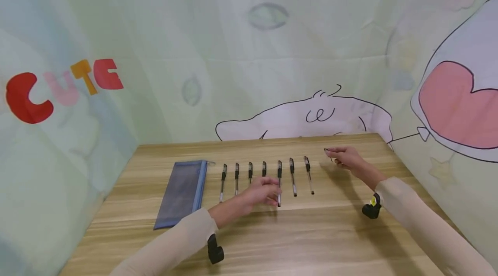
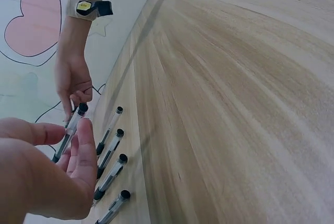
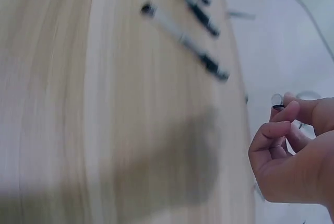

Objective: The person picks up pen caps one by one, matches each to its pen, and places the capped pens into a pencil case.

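Two pale sleeves lie nearest my camera: the left sleeve [image 1: 167,241] slants in from the bottom edge, the right sleeve [image 1: 420,219] from the lower right. Each wears one black wrist device, so I count two, the left device [image 1: 215,250] and the right device [image 1: 372,209]. Above them, on a wood-grain table [image 1: 311,241], I count seven black-and-clear pens [image 1: 236,173] in one row across the centre, all roughly upright in the frame. Six lie on the table; the fifth from the left, the held pen [image 1: 279,170], is between the thumb and fingers of the left hand [image 1: 258,191], just below centre. I see that hand lightly pinched, its fingers bent. The right hand [image 1: 348,159], right of the row, is well apart from the left; its thumb and forefinger are closed on one small clear-and-dark object [image 3: 277,100], and I cannot tell what it is. One blue zip pouch [image 1: 180,194] lies left of the pens. Behind, a pale printed backdrop [image 1: 218,51] carries four coloured letters, CUTE [image 1: 29,97], at the left of the frame.
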Action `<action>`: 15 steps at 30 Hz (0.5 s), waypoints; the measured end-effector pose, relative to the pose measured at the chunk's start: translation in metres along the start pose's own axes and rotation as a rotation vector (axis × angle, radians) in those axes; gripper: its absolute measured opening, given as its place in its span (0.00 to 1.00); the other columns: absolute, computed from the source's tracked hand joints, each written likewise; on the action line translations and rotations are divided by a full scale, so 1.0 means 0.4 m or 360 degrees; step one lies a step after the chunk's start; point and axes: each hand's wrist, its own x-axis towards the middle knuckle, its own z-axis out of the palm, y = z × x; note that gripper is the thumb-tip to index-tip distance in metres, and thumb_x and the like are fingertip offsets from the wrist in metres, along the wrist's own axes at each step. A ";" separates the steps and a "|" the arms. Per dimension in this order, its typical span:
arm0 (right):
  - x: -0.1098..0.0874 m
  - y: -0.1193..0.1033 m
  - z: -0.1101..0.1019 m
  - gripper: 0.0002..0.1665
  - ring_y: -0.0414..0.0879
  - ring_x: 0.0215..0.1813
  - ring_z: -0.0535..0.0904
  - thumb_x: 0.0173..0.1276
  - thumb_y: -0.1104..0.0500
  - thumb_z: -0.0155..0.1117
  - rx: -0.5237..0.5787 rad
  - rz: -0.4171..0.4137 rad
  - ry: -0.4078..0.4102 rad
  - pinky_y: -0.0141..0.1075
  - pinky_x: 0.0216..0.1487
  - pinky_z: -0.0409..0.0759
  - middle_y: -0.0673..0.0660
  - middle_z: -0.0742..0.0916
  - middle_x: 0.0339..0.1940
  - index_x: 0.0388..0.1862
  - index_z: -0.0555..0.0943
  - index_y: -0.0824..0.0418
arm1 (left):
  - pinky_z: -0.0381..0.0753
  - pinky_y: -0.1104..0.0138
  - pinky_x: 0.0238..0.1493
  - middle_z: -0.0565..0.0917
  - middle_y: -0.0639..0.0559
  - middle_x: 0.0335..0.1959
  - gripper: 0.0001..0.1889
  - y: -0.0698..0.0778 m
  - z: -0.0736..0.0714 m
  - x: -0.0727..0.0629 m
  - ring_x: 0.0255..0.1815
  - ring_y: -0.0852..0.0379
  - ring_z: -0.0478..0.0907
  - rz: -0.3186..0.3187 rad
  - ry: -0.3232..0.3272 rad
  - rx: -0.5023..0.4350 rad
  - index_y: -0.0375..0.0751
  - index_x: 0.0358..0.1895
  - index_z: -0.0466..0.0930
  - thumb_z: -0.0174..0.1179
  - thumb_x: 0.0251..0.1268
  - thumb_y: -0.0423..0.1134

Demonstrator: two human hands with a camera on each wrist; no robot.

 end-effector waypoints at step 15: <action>0.004 -0.106 0.151 0.34 0.34 0.33 0.74 0.76 0.52 0.63 0.0175 -0.0027 -0.0247 0.25 0.37 0.77 0.44 0.82 0.37 0.71 0.71 0.73 | 0.90 0.61 0.52 0.83 0.33 0.55 0.24 -0.007 -0.012 -0.004 0.43 0.52 0.85 0.0014 -0.0006 0.0032 0.32 0.66 0.71 0.62 0.68 0.31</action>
